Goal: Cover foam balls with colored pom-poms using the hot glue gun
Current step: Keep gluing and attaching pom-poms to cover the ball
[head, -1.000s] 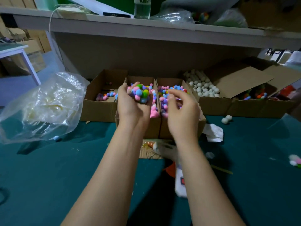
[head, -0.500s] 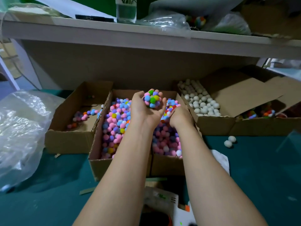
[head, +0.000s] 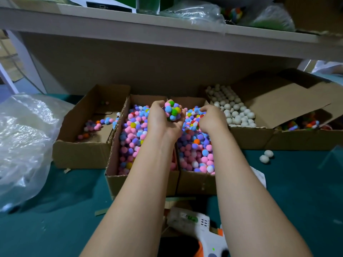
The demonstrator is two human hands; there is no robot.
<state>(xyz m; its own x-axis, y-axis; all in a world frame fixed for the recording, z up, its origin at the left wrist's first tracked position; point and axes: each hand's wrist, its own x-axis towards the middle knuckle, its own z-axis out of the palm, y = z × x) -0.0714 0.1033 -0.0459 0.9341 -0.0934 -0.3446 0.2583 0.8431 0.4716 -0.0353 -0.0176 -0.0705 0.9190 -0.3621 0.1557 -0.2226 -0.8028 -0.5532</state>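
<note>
Teal counter: my left hand cups the light, squashy pom-pom-covered foam ball; I'd grip its covered sides. My right hand sits among loose coloured pom-poms, grip unclear.

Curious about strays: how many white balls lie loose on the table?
2: one ball and another beside it, right on the table, before a box; more may be hidden.

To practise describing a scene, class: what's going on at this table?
A person's left hand grips a ball covered in multicoloured pom-poms above two cardboard boxes of loose pastel pom-poms. The right hand reaches into the right one, curled among them; whether it holds one is unclear. The white hot glue gun lies unheld on the teal table.
</note>
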